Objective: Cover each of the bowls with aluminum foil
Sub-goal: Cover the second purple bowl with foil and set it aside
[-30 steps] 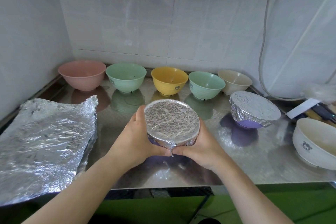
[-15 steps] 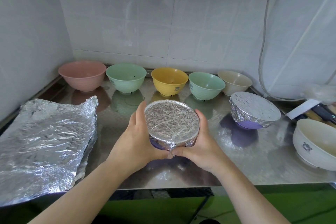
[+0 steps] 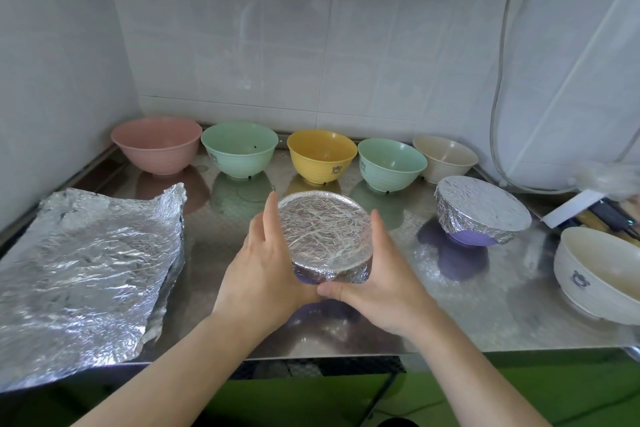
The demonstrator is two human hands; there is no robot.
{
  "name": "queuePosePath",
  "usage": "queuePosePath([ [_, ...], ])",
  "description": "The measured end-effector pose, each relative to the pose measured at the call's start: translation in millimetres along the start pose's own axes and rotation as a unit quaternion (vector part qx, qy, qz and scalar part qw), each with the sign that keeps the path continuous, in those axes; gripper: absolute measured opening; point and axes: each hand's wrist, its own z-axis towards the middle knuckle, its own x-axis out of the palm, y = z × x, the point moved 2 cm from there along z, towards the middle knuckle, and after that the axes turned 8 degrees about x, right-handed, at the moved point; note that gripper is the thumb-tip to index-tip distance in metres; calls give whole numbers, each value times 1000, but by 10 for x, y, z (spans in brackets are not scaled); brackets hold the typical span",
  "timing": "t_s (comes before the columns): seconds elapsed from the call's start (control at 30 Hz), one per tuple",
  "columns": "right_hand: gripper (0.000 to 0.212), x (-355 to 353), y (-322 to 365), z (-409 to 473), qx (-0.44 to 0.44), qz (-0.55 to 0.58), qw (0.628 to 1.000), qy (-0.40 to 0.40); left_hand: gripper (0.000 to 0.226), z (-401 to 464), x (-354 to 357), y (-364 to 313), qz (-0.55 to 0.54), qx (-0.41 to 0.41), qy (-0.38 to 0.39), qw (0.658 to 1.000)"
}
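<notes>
Holding a foil-covered purple bowl (image 3: 325, 239) with both hands, just above the shiny metal tabletop (image 3: 467, 305), in the middle near the front edge. Left hand (image 3: 266, 267) cupped on the bowl's left side, fingers pointing up and away along the rim, thumb tucked under the near side. Right hand (image 3: 377, 277) cupped on the right side the same way, thumb (image 3: 332, 289) lying flat under the foil's front edge and meeting the left thumb. Both hands curled round the bowl, gripping it. Both forearms bare, coming in from the bottom of the view.

Wrapped tight in wrinkly silver foil, flat across the top and folded down the sides. Only a little purple peeking out at the bottom left, by the left hand. Tipped a bit toward the camera.

Sitting to the right, well apart: a second purple bowl with foil on top (image 3: 481, 210), tilted, its purple base showing under the foil. Lined up along the back wall, all with no cover: a pink bowl (image 3: 157, 144), a green bowl (image 3: 239, 149), a yellow bowl (image 3: 322, 155), another green bowl (image 3: 391, 163) and a cream bowl (image 3: 445, 158). At the far right edge, a white bowl with a small bear picture (image 3: 595, 274), also open. Lying on the left of the tabletop, a crinkled stack of foil sheets (image 3: 86, 274).
</notes>
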Motion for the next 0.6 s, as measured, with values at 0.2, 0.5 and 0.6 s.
queuePosePath([
  [0.2,145,16,-14,3,3,2,1000,-19,160,-1,-14,5,-9,1,7,1000],
  [0.5,157,34,-94,44,6,48,998,32,171,13,-52,65,-106,-18,69,992],
  [0.6,138,-1,-169,73,12,225,967,118,175,28,-96,166,-206,-57,112,970],
])
